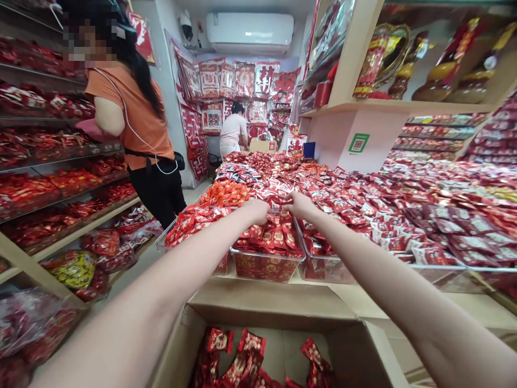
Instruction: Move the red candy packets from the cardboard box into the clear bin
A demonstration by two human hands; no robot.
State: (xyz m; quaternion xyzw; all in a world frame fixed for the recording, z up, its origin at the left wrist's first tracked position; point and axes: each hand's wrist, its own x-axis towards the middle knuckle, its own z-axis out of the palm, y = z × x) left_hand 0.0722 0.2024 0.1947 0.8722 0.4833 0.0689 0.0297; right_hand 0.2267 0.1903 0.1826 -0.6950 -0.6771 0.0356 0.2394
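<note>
- Where the view ends, the wooden counter [343, 291] is cut off at right; an air conditioner [250, 32] hangs beyond.
- The cardboard box [283, 310], cropped below, holds red packets [252, 342].
- More fill the clear bin [269, 258] by my left hand [257, 211] and right hand [302, 206]; I cannot tell whether my fingers grip.

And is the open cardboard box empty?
No, several red packets lie inside the cardboard box.

We read the double-happiness character 囍 on a wall package [264, 80] and a lower package [212, 119]. A green-framed QR code [358, 144] marks the pillar [374, 126]. Print on the red packets [271, 237] stays too small for us.
</note>
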